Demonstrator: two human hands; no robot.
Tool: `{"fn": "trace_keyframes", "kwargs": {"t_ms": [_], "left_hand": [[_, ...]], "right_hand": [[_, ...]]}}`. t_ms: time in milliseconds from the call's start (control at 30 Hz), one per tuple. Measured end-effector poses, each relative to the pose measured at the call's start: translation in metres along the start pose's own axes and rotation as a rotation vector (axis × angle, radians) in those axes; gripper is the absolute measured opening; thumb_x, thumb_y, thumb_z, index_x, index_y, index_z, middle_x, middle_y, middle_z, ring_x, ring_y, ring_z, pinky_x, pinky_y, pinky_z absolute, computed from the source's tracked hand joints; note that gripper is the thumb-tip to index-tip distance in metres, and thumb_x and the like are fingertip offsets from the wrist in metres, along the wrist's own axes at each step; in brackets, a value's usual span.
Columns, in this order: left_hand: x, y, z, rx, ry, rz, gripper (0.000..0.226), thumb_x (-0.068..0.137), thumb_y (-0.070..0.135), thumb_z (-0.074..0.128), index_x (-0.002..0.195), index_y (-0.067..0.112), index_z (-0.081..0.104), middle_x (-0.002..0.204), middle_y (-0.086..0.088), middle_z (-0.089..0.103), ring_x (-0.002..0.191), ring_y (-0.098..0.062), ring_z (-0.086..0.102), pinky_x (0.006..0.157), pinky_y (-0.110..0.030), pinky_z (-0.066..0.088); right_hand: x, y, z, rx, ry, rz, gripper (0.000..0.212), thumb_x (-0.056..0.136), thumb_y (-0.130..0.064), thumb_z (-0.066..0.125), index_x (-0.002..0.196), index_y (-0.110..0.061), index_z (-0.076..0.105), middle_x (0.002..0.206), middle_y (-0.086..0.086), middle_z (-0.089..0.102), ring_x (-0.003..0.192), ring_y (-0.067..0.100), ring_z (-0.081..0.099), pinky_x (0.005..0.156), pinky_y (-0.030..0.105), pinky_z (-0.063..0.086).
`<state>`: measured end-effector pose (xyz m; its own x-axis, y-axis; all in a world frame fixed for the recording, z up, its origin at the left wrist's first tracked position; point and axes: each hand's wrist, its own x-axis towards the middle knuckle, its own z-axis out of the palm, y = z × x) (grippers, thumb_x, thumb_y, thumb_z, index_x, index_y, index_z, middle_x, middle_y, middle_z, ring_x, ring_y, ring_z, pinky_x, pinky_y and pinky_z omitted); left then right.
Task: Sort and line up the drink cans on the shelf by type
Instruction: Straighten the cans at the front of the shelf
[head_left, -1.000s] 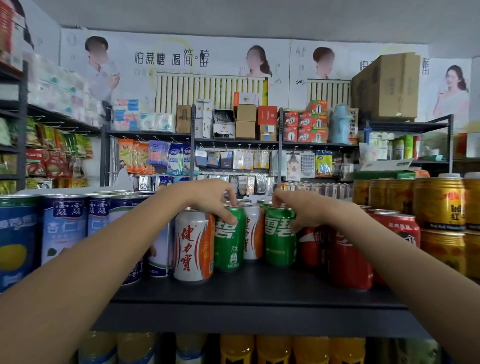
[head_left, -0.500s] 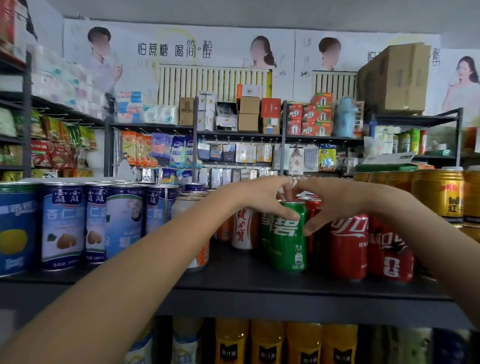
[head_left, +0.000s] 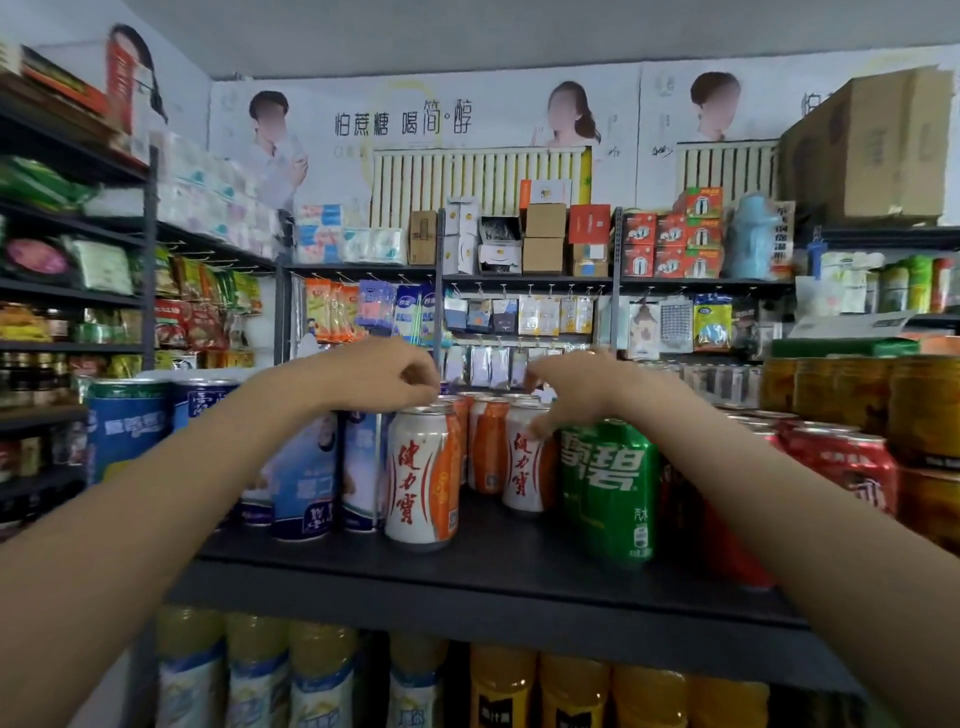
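Near the dark shelf's (head_left: 519, 571) front edge, a white-and-orange can (head_left: 422, 478) bore red script; the green can (head_left: 610, 488) had white characters; red cans (head_left: 841, 467) stood toward its right end.

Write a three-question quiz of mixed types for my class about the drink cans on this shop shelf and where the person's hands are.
1. True or false: the green can stands to the right of the white-and-orange cans as the camera sees it.
2. Multiple choice: what sits directly right of the green can? A. blue-and-white cans B. red cans C. yellow bottles
3. Fill in: the thumb of the right hand touches the top of a white-and-orange ____, while the left hand hovers over the front one.

Key: 1 true; 2 B; 3 can. Whether the left hand's grip has closed on anything is unclear from this view.
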<state>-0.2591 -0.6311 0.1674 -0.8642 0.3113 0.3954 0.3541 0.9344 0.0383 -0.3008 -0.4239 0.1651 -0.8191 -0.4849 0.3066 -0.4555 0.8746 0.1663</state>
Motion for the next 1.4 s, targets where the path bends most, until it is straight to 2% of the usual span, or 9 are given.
{"fn": "trace_keyframes", "kwargs": {"t_ms": [200,333,533,833,1033,1133,1233,1333,1400], "left_hand": [[-0.022,-0.013,0.011,0.091,-0.070,-0.043,0.043,0.083,0.050,0.057,0.116,0.023,0.053,0.120,0.010,0.055,0.104,-0.003,0.048,0.102,-0.029,0.023],[-0.019,-0.014,0.015,0.117,-0.052,-0.055,0.043,0.077,0.058,0.058,0.102,0.025,0.050,0.111,0.012,0.057,0.106,-0.006,0.052,0.111,-0.039,0.005],[-0.009,-0.009,0.018,0.067,-0.006,-0.056,0.036,0.080,0.052,0.059,0.090,0.020,0.046,0.085,0.011,0.051,0.086,-0.009,0.051,0.105,-0.035,0.022],[-0.009,-0.017,0.013,-0.041,-0.031,-0.005,0.029,0.077,0.047,0.065,0.083,0.026,0.047,0.099,0.003,0.055,0.096,-0.014,0.052,0.092,-0.031,0.040],[-0.016,-0.014,0.010,0.192,0.062,-0.035,0.033,0.075,0.058,0.060,0.074,0.031,0.041,0.082,0.015,0.046,0.093,-0.009,0.036,0.111,-0.035,0.007],[-0.019,-0.013,0.016,0.217,0.066,-0.026,0.034,0.080,0.056,0.056,0.081,0.025,0.042,0.080,0.015,0.041,0.096,-0.008,0.032,0.114,-0.037,-0.006],[-0.019,-0.012,0.018,0.265,0.060,0.010,0.035,0.084,0.053,0.052,0.085,0.020,0.041,0.078,0.014,0.039,0.095,-0.007,0.028,0.115,-0.038,0.000],[-0.021,-0.014,0.016,0.184,0.034,0.012,0.034,0.084,0.052,0.053,0.086,0.020,0.041,0.081,0.012,0.040,0.097,-0.009,0.029,0.108,-0.035,0.015],[-0.019,-0.016,0.018,0.092,0.038,0.006,0.033,0.082,0.051,0.056,0.087,0.021,0.043,0.089,0.007,0.041,0.101,-0.011,0.029,0.089,-0.031,0.029]], "right_hand": [[0.052,-0.010,0.016,-0.108,-0.158,0.083,0.069,0.076,-0.035,0.072,0.135,-0.014,0.042,0.139,0.004,0.045,0.131,0.029,0.038,0.111,0.059,0.016],[0.057,-0.003,0.018,0.104,-0.124,0.051,0.056,0.077,-0.021,0.072,0.126,-0.009,0.047,0.131,0.008,0.050,0.121,0.026,0.046,0.104,0.042,0.037],[0.057,0.007,0.020,0.322,-0.078,-0.024,0.032,0.076,-0.020,0.073,0.101,-0.014,0.052,0.126,0.006,0.049,0.116,0.024,0.046,0.088,0.029,0.036],[0.070,-0.017,0.003,0.486,0.027,-0.159,0.030,0.078,-0.023,0.072,0.104,-0.011,0.061,0.117,0.004,0.056,0.109,0.020,0.051,0.094,0.032,0.040],[0.090,-0.041,0.026,0.563,-0.075,-0.203,0.028,0.081,-0.015,0.067,0.108,-0.012,0.061,0.131,0.011,0.050,0.123,0.028,0.045,0.107,0.046,0.034],[0.096,-0.045,0.036,0.622,-0.054,-0.176,0.026,0.078,-0.006,0.066,0.101,-0.012,0.057,0.103,0.001,0.053,0.099,0.021,0.051,0.086,0.036,0.044],[0.095,-0.052,0.036,0.599,-0.010,-0.156,0.026,0.076,-0.001,0.064,0.094,-0.015,0.052,0.083,-0.008,0.044,0.090,0.019,0.044,0.077,0.032,0.040],[0.090,-0.051,0.033,0.662,0.028,-0.128,0.028,0.072,-0.003,0.071,0.093,-0.013,0.054,0.109,0.006,0.054,0.103,0.024,0.049,0.089,0.037,0.047],[0.081,-0.044,0.020,0.788,0.074,-0.101,0.036,0.069,-0.005,0.076,0.097,-0.010,0.054,0.113,0.011,0.056,0.099,0.025,0.054,0.078,0.031,0.049]]}}
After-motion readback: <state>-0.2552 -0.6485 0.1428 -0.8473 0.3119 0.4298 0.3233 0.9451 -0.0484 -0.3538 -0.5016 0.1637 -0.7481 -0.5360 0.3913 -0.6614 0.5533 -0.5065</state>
